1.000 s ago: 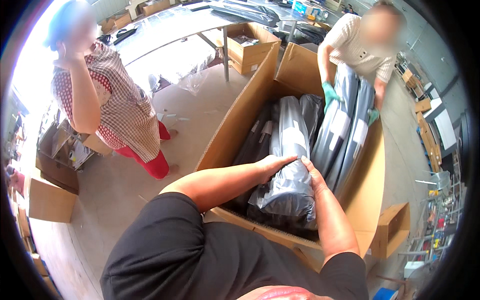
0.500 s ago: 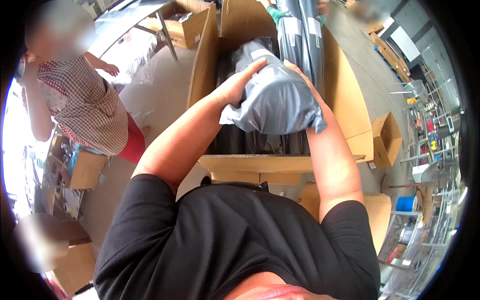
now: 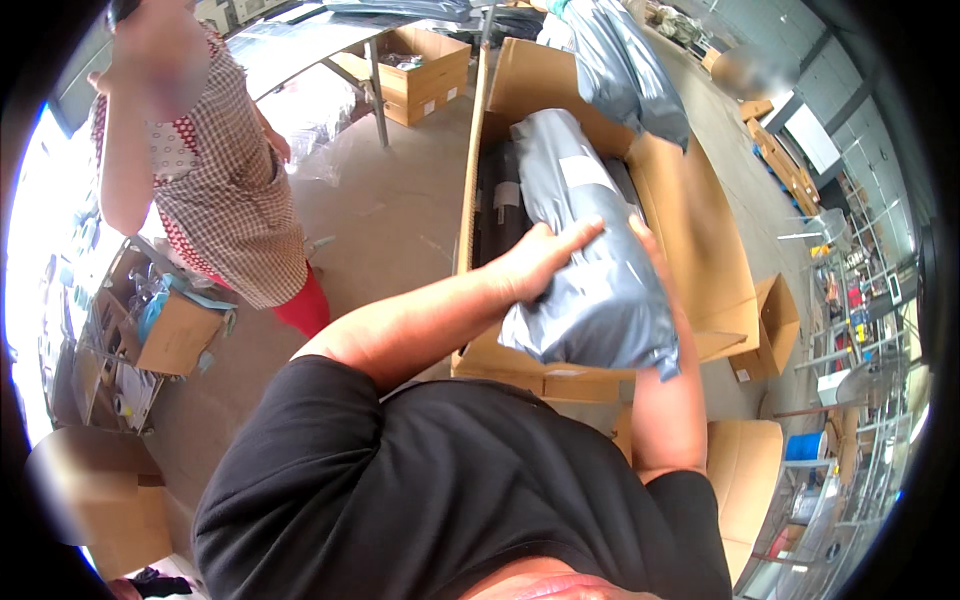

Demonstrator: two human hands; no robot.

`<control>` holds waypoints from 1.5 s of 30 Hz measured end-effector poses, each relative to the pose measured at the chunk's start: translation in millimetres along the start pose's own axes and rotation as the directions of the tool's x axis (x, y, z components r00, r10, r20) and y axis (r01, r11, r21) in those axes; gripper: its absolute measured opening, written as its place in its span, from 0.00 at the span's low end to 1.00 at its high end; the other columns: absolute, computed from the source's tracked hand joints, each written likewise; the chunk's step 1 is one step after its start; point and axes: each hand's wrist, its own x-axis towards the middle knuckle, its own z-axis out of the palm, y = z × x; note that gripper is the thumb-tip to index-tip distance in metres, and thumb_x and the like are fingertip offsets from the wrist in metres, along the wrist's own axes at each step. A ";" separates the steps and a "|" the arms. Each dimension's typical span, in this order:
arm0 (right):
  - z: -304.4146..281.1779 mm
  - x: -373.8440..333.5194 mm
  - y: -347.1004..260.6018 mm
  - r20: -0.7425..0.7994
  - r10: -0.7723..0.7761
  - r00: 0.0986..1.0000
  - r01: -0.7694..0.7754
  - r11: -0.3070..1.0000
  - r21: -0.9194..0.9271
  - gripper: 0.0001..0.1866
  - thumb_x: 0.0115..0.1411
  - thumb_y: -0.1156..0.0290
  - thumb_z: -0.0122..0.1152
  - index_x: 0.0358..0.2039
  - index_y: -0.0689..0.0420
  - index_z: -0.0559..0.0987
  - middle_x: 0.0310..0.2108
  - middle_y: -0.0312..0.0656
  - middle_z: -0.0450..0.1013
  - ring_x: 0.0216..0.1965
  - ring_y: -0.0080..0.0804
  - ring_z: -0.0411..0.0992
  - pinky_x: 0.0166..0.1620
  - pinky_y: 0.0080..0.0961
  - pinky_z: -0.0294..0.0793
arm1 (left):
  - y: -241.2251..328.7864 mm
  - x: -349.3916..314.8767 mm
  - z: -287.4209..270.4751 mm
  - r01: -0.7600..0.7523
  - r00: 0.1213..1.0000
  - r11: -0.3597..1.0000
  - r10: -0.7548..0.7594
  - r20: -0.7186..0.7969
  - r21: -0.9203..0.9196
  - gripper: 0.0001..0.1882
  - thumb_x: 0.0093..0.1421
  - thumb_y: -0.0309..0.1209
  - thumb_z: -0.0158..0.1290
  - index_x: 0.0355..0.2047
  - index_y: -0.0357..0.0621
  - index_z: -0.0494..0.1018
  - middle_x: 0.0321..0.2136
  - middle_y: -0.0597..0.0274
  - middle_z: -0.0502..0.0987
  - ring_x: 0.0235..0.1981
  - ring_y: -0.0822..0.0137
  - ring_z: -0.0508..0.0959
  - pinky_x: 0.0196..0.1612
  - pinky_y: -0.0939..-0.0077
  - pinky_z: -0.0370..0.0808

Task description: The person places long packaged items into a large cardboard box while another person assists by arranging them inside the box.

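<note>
Between my two hands is a long bundle in a grey plastic bag [image 3: 610,310] with a white label, tilted with its far end over the large open carton [image 3: 600,65]. My left hand [image 3: 545,260] grips the bundle's left side, thumb on top. On the opposite side my right hand [image 3: 655,255] is closed round it, its fingers partly hidden behind the plastic. Dark wrapped bundles [image 3: 497,195] lie inside the carton, under and left of mine. Beyond, more grey bagged bundles [image 3: 625,75] hang over the carton's far right edge; their holder is mostly out of view.
On the left stands a person in a checked apron [image 3: 240,190]. A table [image 3: 300,50] is at the far left, with an open carton [image 3: 425,95] beside it. A smaller carton [image 3: 775,330] sits right of the large one, and wire shelving [image 3: 850,330] lines the right side.
My hands have drawn the bundle nearer to my body, and more of its length shows. The other grey bundles have risen and shifted right. My view has turned left.
</note>
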 end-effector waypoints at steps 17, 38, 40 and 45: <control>37.9 -70.7 58.9 0.055 0.032 0.998 -0.029 0.999 -0.041 0.36 0.67 0.44 0.40 0.60 0.66 0.67 0.54 0.54 0.69 0.51 0.41 0.71 0.55 0.34 0.71 | -11.7 -97.5 -21.4 -0.257 0.956 0.858 0.292 -0.012 0.445 0.56 0.49 0.64 0.59 0.51 0.16 0.57 0.51 0.26 0.66 0.56 0.43 0.69 0.58 0.60 0.67; 176.8 -224.3 191.4 0.092 -0.787 0.610 0.787 0.588 -0.185 0.42 0.58 0.47 0.58 0.64 0.63 0.58 0.62 0.50 0.59 0.61 0.40 0.61 0.61 0.37 0.64 | 26.6 -309.8 -95.0 -0.940 0.336 0.314 0.799 0.499 0.131 0.65 0.47 0.58 0.65 0.67 0.30 0.38 0.64 0.44 0.49 0.66 0.52 0.52 0.66 0.60 0.51; 224.6 -209.4 204.6 0.226 -0.765 0.603 0.796 0.597 -0.103 0.43 0.57 0.47 0.60 0.64 0.64 0.59 0.62 0.50 0.59 0.61 0.40 0.61 0.60 0.36 0.64 | 34.7 -355.3 -130.5 -0.945 0.322 0.243 0.803 0.502 0.219 0.66 0.47 0.55 0.67 0.68 0.31 0.36 0.65 0.45 0.48 0.67 0.53 0.51 0.67 0.61 0.50; 340.0 -145.2 220.7 0.503 -0.642 0.579 0.727 0.685 0.036 0.45 0.54 0.48 0.64 0.63 0.65 0.59 0.61 0.49 0.60 0.61 0.39 0.61 0.60 0.35 0.64 | 27.0 -447.4 -204.6 -0.851 0.525 0.499 0.809 0.265 0.161 0.67 0.47 0.45 0.70 0.68 0.32 0.30 0.66 0.46 0.45 0.68 0.56 0.47 0.68 0.64 0.48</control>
